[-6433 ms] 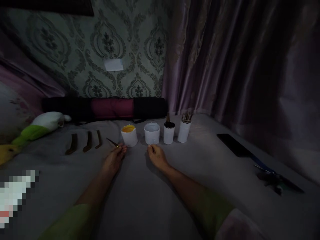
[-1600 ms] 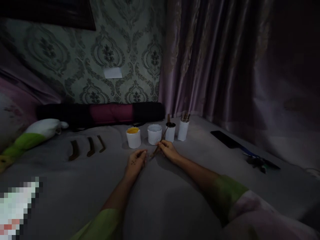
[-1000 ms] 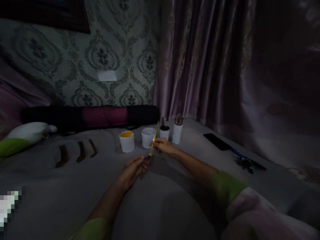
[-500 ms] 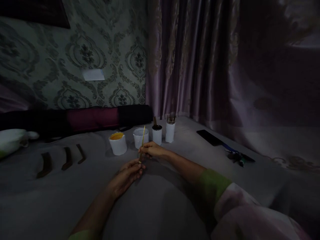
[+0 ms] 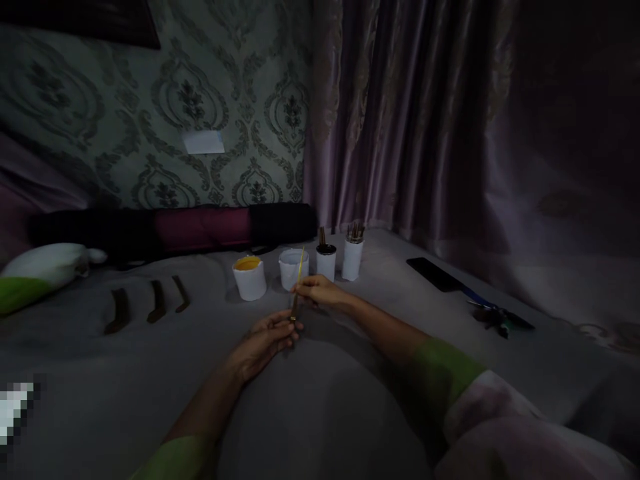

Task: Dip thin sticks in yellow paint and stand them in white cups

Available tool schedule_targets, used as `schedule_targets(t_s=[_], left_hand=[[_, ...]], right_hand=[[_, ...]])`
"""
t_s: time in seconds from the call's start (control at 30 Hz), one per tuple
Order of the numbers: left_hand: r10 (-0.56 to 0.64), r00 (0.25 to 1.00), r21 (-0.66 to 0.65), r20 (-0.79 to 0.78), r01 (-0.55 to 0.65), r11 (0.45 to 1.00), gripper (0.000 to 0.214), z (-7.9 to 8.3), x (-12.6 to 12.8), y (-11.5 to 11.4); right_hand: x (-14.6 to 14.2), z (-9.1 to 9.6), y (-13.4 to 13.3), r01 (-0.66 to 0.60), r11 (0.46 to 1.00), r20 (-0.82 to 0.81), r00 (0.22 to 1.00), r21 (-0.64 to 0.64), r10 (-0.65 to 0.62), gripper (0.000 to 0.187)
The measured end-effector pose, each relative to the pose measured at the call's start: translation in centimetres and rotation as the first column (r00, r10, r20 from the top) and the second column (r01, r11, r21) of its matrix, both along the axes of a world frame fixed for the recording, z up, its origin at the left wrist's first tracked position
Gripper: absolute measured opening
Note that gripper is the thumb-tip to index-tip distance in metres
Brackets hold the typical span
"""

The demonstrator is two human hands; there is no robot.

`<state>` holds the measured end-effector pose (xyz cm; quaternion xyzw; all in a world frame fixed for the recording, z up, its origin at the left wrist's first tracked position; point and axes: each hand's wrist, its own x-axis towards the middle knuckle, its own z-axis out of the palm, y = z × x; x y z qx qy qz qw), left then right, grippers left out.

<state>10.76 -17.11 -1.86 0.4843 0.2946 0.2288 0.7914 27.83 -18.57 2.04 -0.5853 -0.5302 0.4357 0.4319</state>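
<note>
A thin paintbrush (image 5: 301, 265) stands nearly upright between my hands, its yellow upper end pointing up and a small gold band near its lower end. My right hand (image 5: 320, 292) pinches it around the middle of the handle. My left hand (image 5: 265, 343) has its thumb and fingertips closed about the lower end, hiding the tip. Just beyond stand a white pot of yellow-orange paint (image 5: 250, 280), a white pot with greyish contents (image 5: 294, 270), a white cup with a dark top (image 5: 326, 263) and a taller white holder full of brushes (image 5: 353, 259).
Three dark brown curved pieces (image 5: 157, 301) lie on the grey cloth (image 5: 300, 413) at left, near a white and green object (image 5: 47, 270). A black and maroon roll (image 5: 200, 228) lies along the wall. At right are a black flat object (image 5: 434, 273) and dark tools (image 5: 495, 317).
The view has shifted slightly, so most things sit further right. A pale blurred patch shows at the lower left. Both hands keep the same hold on the paintbrush.
</note>
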Motion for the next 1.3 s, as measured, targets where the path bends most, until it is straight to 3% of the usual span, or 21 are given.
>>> schedule_targets(t_s=[0.27,0.53,1.3], left_hand=[[-0.003,1.000,-0.009,-0.026,0.003,1.000,0.032,0.1,-0.1,-0.1],[-0.036,0.999,-0.018,0.004,0.036,0.999,0.024,0.2,-0.3,0.1],[0.033,0.999,-0.067,0.026,-0.032,0.997,0.023,-0.9,-0.4,1.0]], right_hand=[[1.6,1.9,1.4,0.145,0.979,-0.019,0.989,0.141,-0.144,0.016],[2.7,3.3,2.0,0.282,0.941,-0.051,0.959,0.188,-0.278,0.022],[3.6,4.7,1.8,0.329,0.922,0.000,0.942,0.202,-0.336,0.020]])
